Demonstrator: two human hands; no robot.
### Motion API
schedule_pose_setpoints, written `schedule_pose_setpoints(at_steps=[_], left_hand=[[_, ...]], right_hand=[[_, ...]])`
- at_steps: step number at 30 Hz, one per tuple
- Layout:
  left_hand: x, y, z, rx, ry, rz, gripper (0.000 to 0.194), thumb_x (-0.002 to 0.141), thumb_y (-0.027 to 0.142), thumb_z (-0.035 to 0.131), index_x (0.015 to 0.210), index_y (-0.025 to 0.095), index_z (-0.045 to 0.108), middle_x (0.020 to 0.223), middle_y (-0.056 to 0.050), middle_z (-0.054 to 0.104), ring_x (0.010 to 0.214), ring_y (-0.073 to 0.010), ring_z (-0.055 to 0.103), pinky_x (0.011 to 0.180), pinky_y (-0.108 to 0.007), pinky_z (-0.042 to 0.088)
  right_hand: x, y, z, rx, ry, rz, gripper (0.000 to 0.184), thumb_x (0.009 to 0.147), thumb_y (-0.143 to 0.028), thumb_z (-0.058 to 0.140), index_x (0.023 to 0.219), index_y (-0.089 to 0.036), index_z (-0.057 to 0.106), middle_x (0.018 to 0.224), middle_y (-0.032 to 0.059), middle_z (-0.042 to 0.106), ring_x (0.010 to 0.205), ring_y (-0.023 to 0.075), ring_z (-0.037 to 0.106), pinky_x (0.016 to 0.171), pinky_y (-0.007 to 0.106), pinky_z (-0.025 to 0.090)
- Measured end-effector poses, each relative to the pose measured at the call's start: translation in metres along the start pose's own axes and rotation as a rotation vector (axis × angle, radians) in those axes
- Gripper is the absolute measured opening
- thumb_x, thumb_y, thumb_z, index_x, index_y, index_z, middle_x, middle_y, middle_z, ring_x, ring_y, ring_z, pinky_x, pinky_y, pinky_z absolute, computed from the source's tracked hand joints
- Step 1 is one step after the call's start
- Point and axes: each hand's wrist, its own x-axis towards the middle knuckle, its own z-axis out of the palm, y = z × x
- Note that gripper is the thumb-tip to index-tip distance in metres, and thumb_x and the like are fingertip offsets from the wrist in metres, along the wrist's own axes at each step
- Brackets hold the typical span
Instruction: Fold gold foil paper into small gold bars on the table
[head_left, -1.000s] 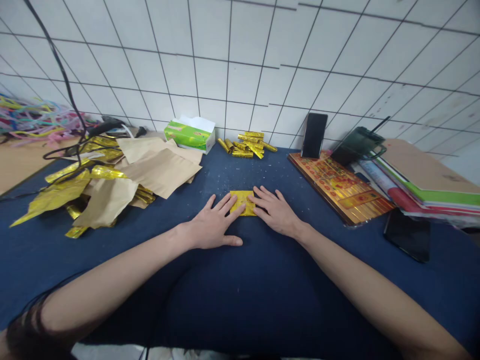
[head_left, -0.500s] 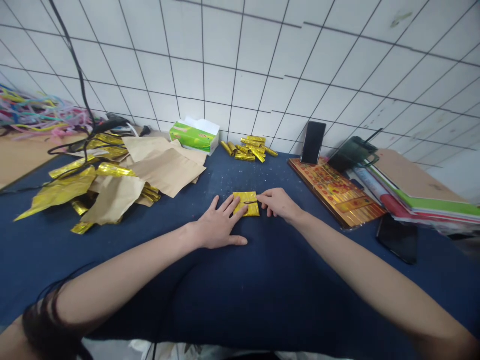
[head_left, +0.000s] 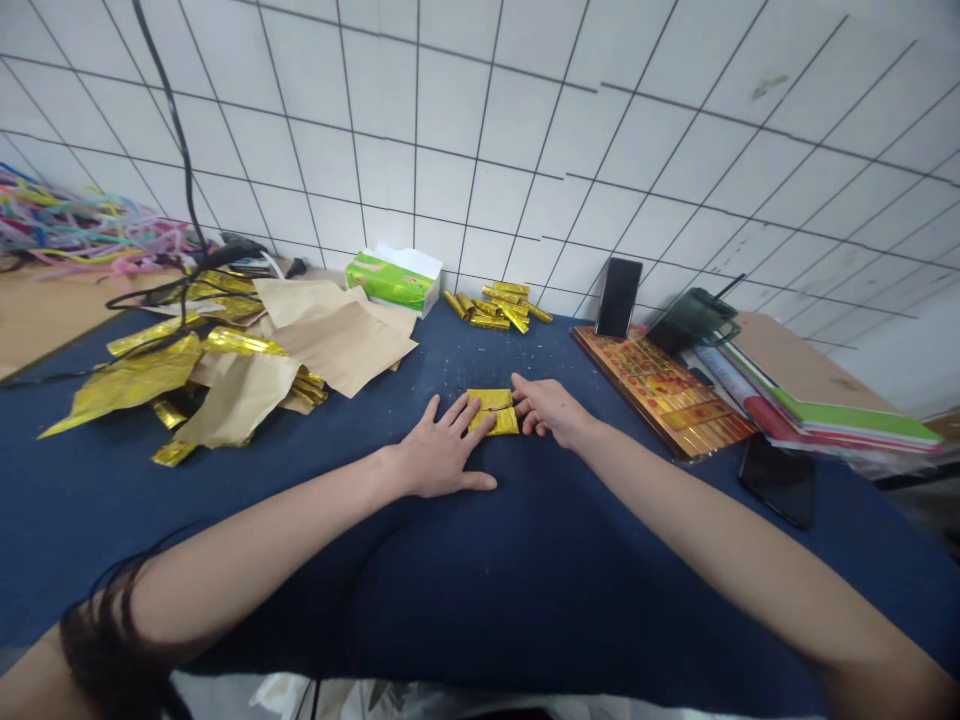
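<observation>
Gold foil packet [head_left: 501, 412], just 1, between 2 open hands (left hand [head_left: 442, 452] on it, right hand [head_left: 550, 411] touching its edge)

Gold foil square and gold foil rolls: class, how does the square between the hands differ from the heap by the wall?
The folded foil square is flat and single; the foil rolls are tubes in a heap. The square lies under the left hand; the rolls lie untouched by the tiled wall. Both are gold and rest on the blue table cover.
</observation>
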Motion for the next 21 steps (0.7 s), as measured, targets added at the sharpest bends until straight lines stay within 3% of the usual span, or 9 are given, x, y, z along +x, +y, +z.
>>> schedule_pose_setpoints(at_steps=[6,15,21], left_hand=[[-0.001,0.001,-0.002,0.009,-0.004,-0.002,0.086,0.075,0.072,0.02,0.139,0.014,0.017,0.144,-0.018,0.014,0.133,-0.0325,0.006,0.1,-0.057,0.01],[-0.002,0.002,0.001,0.066,0.096,0.016,0.082,0.077,0.07,0.022,0.138,0.015,0.021,0.142,-0.019,0.023,0.132,-0.033,0.013,0.1,-0.056,0.014],[-0.008,0.02,-0.003,0.139,0.216,0.079,0.079,0.078,0.068,0.028,0.132,0.01,0.034,0.132,-0.019,0.04,0.129,-0.0327,0.021,0.102,-0.055,0.009]], right_hand=[[0.003,0.001,0.001,0.009,-0.008,0.018,0.024,0.08,-0.033,0.055,0.067,-0.014,0.052,0.046,-0.0029,0.052,0.029,0.0055,0.045,0.025,0.016,0.025],[-0.003,-0.001,0.008,-0.116,0.034,-0.07,0.024,0.077,-0.02,0.052,0.053,-0.017,0.049,0.028,-0.0082,0.036,0.024,0.0038,0.03,0.027,0.017,0.016],[0.006,0.004,-0.015,-0.19,-0.15,-0.143,0.02,0.074,-0.025,0.054,0.056,-0.016,0.051,0.031,-0.008,0.038,0.029,0.005,0.031,0.032,0.018,0.021]])
